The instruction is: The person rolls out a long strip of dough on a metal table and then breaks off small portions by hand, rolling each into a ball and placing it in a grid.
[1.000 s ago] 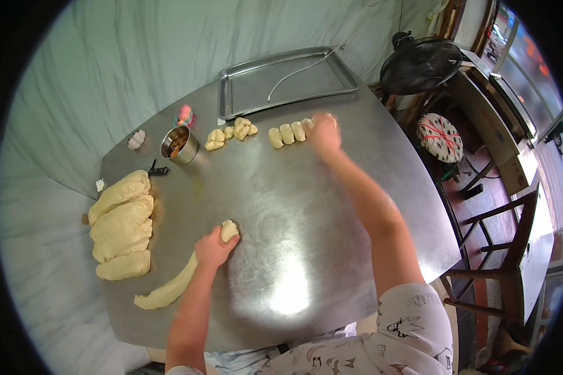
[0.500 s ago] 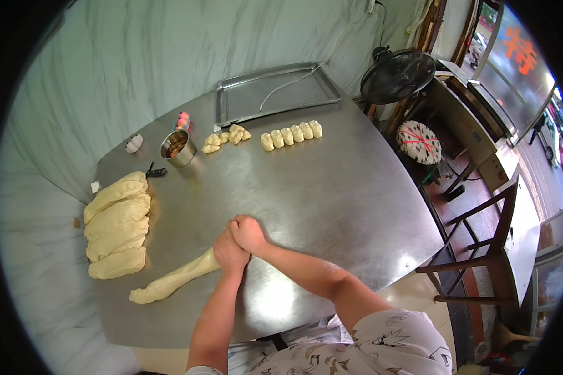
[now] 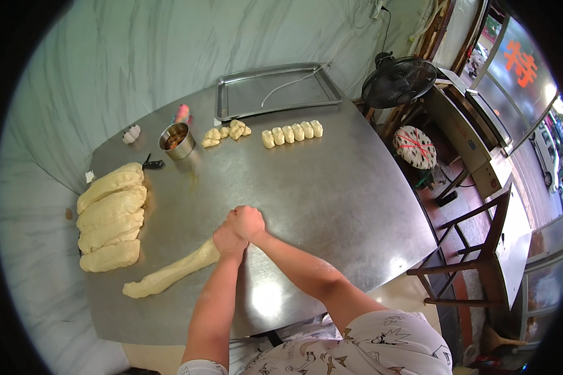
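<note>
A long, pale dough rope (image 3: 175,270) lies slantwise on the metal table, its thinner end toward the near left. At its upper right end my left hand (image 3: 229,241) is closed over the dough. My right hand (image 3: 248,222) is closed too, pressed against the far right side of the left one. Whatever sits beneath the right fingers is hidden. Both arms reach out straight from the lower edge.
Thick dough slabs (image 3: 111,219) lie at the left, near a black-handled knife (image 3: 153,165). Farther back are a metal cup (image 3: 180,150), small dough lumps (image 3: 211,136), a row of dough pieces (image 3: 292,134) and a metal tray (image 3: 272,94). A chair (image 3: 481,250) stands beyond the right edge.
The whole view has shifted slightly, moving the table's contents a little left and up in the picture. My hands stay joined at the dough rope's end.
</note>
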Tool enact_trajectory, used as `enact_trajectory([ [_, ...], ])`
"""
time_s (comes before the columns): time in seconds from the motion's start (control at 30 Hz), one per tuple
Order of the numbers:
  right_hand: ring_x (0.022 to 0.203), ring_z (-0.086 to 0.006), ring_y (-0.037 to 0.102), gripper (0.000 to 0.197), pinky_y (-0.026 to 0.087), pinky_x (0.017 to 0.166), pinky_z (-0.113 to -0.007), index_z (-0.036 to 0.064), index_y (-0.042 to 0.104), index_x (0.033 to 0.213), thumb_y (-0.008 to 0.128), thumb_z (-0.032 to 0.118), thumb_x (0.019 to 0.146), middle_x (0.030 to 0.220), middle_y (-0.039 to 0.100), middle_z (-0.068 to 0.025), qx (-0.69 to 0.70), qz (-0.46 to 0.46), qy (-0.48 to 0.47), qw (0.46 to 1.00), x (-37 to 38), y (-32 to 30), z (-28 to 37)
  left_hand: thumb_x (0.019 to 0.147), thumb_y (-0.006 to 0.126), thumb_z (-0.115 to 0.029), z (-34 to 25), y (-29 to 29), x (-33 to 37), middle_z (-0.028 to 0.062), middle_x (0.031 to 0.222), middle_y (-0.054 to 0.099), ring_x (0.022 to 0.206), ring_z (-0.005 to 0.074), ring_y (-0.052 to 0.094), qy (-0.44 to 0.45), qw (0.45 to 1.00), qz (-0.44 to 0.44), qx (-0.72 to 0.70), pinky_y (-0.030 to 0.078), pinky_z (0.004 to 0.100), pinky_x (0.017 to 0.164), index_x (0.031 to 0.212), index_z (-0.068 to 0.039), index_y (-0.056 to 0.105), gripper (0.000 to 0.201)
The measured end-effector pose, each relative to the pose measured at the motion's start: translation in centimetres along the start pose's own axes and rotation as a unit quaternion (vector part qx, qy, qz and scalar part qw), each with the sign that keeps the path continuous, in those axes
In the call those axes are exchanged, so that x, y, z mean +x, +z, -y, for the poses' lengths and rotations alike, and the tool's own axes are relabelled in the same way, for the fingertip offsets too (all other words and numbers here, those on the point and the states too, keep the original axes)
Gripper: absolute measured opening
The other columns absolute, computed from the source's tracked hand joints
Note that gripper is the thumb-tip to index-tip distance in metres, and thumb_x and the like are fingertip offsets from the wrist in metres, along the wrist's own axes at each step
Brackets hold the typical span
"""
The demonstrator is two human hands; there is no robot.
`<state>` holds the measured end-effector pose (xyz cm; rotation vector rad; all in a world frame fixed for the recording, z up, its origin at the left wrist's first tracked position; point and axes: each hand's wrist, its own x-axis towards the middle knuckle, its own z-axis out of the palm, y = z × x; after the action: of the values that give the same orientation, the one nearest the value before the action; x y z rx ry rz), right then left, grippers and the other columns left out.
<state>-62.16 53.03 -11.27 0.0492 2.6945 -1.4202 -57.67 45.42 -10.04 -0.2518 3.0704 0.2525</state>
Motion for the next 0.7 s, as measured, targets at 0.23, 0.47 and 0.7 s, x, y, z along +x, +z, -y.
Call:
enact_trajectory([
  [0.23, 0.083, -0.0301, 0.077, 0.03, 0.063, 0.082, -0.045, 0.0033, 0.082, 0.104, 0.068, 0.03, 0.101, 0.099, 0.082, -0.0141, 0.106, 0.181, -0.275, 0.938, -1.8, -4.3, -1.2, 0.096, 0.069, -0.043, 1.9, 0.8, 1.8, 0.0126, 0.109, 0.081, 0.102, 0.0361, 0.078, 0.002, 1.0, 0.014, -0.006, 0.062, 0.0505, 0.083, 0.11, -0.011, 0.069, 0.035],
  [0.47, 0.1, -0.0212, 0.075, 0.042, 0.059, 0.09, -0.04, 0.0045, 0.077, 0.13, 0.064, 0.036, 0.104, 0.11, 0.081, -0.0172, 0.163, 0.023, -0.096, 0.982, 9.1, -23.0, -7.6, 0.091, 0.078, -0.056, 3.5, -0.1, -0.3, 0.0212, 0.132, 0.067, 0.129, 0.0381, 0.062, 0.04, 0.991, -0.119, -0.049, 0.044, 0.054, 0.115, 0.151, -0.002, 0.052, 0.086],
  [0.7, 0.111, -0.0318, 0.078, 0.047, 0.057, 0.098, -0.041, 0.0059, 0.08, 0.128, 0.07, 0.041, 0.099, 0.115, 0.081, -0.0217, 0.017, -0.188, -0.031, 0.981, 23.8, -31.2, -16.6, 0.086, 0.08, -0.063, 6.2, 0.3, -3.6, 0.0171, 0.114, 0.065, 0.106, 0.0359, 0.063, 0.107, 0.979, -0.107, 0.138, 0.047, 0.0511, 0.097, 0.146, -0.005, 0.056, 0.087],
])
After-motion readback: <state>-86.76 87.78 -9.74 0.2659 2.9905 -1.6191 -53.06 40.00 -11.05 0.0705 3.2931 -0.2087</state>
